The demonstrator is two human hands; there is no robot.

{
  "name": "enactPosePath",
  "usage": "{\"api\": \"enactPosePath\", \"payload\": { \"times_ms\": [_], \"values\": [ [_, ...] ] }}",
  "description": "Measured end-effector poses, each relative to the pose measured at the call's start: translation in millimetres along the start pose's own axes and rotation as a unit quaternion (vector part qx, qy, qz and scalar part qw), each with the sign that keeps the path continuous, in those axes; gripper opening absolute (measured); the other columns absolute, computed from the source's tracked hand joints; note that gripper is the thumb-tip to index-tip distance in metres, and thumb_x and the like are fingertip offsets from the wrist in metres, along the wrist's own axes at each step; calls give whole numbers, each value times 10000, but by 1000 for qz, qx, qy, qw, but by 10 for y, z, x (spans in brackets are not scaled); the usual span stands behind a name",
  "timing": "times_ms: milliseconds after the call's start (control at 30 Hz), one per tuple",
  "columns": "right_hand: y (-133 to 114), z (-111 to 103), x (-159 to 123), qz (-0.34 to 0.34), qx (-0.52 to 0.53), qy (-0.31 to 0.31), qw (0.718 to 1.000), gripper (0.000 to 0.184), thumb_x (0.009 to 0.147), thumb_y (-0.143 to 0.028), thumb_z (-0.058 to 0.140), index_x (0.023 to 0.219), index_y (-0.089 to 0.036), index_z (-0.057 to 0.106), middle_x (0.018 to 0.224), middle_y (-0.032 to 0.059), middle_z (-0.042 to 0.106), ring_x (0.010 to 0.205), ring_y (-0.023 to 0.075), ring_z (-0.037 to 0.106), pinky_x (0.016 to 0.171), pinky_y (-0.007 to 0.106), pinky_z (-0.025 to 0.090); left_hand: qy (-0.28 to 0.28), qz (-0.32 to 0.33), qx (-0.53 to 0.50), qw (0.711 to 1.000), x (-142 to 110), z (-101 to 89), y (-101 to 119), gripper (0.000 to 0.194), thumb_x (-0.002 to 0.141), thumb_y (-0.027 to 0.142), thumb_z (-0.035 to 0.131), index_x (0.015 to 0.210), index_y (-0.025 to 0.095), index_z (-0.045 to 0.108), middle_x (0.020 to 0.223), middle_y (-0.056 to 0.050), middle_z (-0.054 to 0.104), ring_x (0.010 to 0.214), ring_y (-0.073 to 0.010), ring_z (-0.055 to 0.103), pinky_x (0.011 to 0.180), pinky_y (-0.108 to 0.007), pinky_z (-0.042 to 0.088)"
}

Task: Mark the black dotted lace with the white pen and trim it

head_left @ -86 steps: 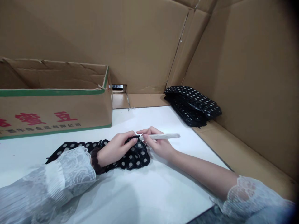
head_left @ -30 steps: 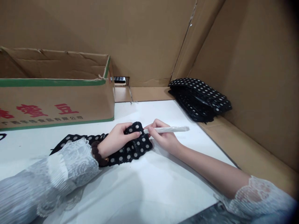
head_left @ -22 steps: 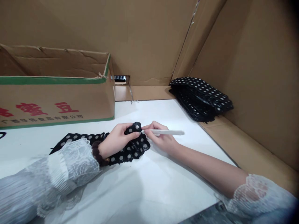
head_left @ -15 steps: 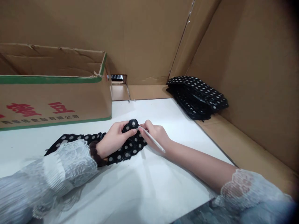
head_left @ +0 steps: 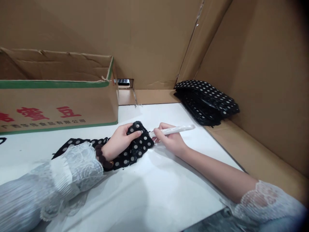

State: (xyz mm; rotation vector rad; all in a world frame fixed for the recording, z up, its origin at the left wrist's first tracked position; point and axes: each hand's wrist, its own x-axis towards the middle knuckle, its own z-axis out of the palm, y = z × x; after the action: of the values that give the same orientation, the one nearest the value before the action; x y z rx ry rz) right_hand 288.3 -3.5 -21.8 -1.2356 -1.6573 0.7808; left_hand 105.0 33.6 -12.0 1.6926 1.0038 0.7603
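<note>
My left hand (head_left: 120, 140) is closed on one end of a black polka-dot fabric piece (head_left: 141, 144), thumb on top and fingers underneath. The rest of the cloth runs left beneath my wrist and sleeve. My right hand (head_left: 172, 140) pinches a slim white pen-shaped tool (head_left: 180, 129) between thumb and fingers. Its long end points right, and its narrow tip is by the fabric's right edge. Whether that tip touches the cloth I cannot tell.
An open cardboard box (head_left: 60, 93) with green edging and red lettering stands at the left. A folded pile of black dotted fabric (head_left: 206, 101) lies at the back right on cardboard. Cardboard walls (head_left: 154, 42) enclose the white table (head_left: 166, 187).
The tool swung down toward me half a second ago and now points right again. My right hand has drawn slightly away from my left, which still grips the fabric; the fabric end has shifted.
</note>
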Motion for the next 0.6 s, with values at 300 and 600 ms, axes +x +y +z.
{"api": "enactPosePath", "payload": {
  "times_ms": [300,600],
  "values": [
    [54,9,26,-25,-24,-27,999,231,814,-329,467,642,-178,436,692,12,579,646,119,535,591,242,404,6,28,32,999,12,-19,2,302,759,390,515,928,143,553,935,-43,622,874,-197,552,783,-297,406],
    [-6,23,4,-11,60,-33,998,236,824,-335,461,653,-187,395,709,17,573,641,118,536,590,246,413,-58,-18,76,995,-10,-14,81,207,692,347,579,766,155,593,784,3,641,738,-168,563,646,-243,415]
  ]
}}
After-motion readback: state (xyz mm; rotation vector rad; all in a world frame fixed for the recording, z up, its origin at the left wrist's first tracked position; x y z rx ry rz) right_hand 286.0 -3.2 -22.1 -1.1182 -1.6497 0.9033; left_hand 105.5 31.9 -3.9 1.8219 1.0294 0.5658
